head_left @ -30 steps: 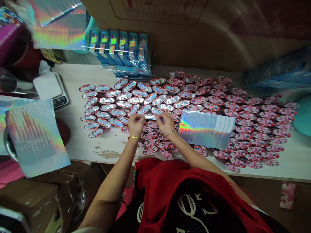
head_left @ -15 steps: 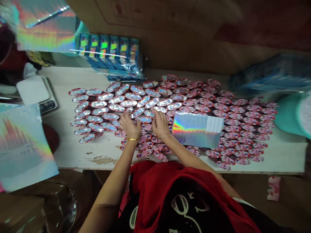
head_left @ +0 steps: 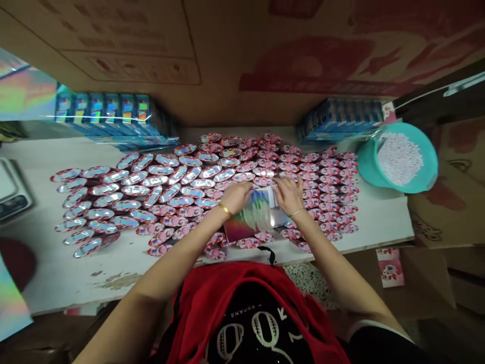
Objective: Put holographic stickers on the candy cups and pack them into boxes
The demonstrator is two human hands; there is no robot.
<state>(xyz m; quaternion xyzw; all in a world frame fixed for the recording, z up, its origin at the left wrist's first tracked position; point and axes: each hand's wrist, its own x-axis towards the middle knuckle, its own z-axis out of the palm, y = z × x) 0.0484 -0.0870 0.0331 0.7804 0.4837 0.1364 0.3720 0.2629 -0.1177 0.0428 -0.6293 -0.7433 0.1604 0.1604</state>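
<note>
A shiny holographic sticker sheet [head_left: 248, 218] with a white bare strip near its right side lies on top of standing packs in front of me. My left hand [head_left: 235, 198] is closed at the sheet's upper left edge, fingertips pinched there. At the upper right edge my right hand [head_left: 289, 196] has its fingers bent in, also closed on the sheet. Around both hands stand rows of small packs with oval tops. Those to the left carry silver shiny tops [head_left: 142, 190]; those to the right show pink tops with a round disc [head_left: 329, 188].
Blue boxes in clear wrap stand at the back left [head_left: 109, 114] and back right [head_left: 343, 119]. A turquoise tub [head_left: 366, 164] of small white pieces is at the right end. A scale [head_left: 13, 189] sits at the left; a large carton [head_left: 227, 65] rises behind the table [head_left: 56, 273].
My view has shifted to the right. Both hands have moved from the silver-topped packs to the sticker sheet and now hold its upper edge. The sheet is drawn closer to my middle.
</note>
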